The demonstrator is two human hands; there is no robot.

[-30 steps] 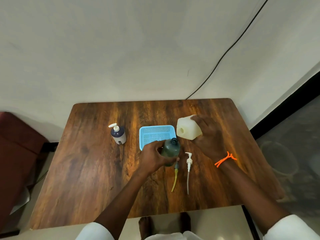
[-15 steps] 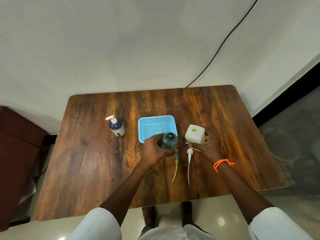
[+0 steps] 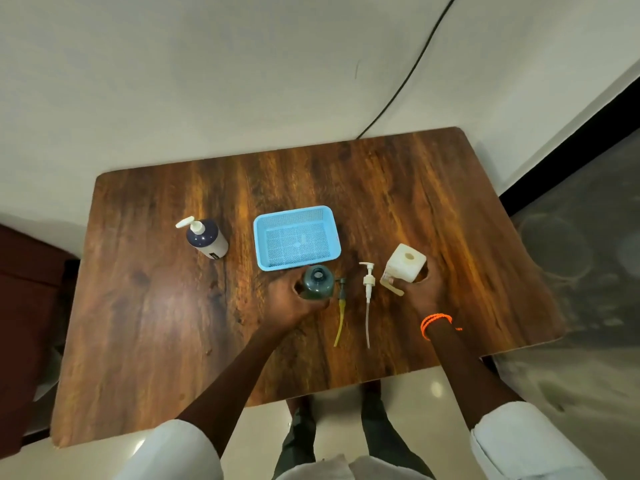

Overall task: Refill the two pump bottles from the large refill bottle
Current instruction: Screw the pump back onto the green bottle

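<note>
Lowered upright onto the table [image 3: 145,306], the pale square refill bottle [image 3: 404,263], cap off, stays gripped by the right hand [image 3: 427,292].

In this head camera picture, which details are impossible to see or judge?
- Liquid level in the green bottle: head view looks straight down its neck, and the left hand covers its side.
- Level in the white refill bottle: its walls are opaque, and the right hand wraps its near side.
- Label text on the dark pump bottle: too small.
</note>
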